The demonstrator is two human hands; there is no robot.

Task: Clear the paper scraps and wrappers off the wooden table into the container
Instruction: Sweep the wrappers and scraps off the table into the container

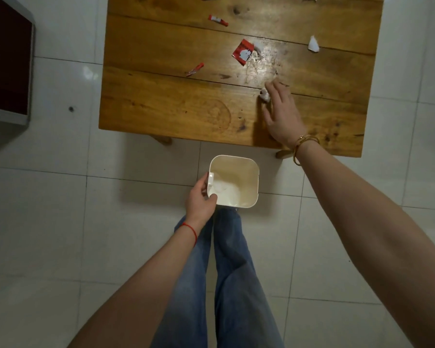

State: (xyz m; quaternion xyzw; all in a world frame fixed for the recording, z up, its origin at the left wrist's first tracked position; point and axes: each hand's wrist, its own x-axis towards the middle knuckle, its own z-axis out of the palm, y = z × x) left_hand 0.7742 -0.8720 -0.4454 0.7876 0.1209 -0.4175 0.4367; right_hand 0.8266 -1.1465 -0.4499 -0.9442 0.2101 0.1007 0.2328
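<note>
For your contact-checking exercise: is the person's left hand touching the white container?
Touching. The head view shows the left hand gripping the container at its left rim, thumb lying over the edge.

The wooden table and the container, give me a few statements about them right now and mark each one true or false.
1. The left hand holds the white container by its rim. True.
2. The container rests on the wooden table. False: it is held off the table's near edge, over the tiled floor.
3. The right hand reaches over the table, its fingers at a small white paper scrap. True.
4. The red and white wrapper is in the container. False: it lies on the table, beyond the right hand.
5. Only one red wrapper piece is on the table. False: several are scattered across it.
</note>
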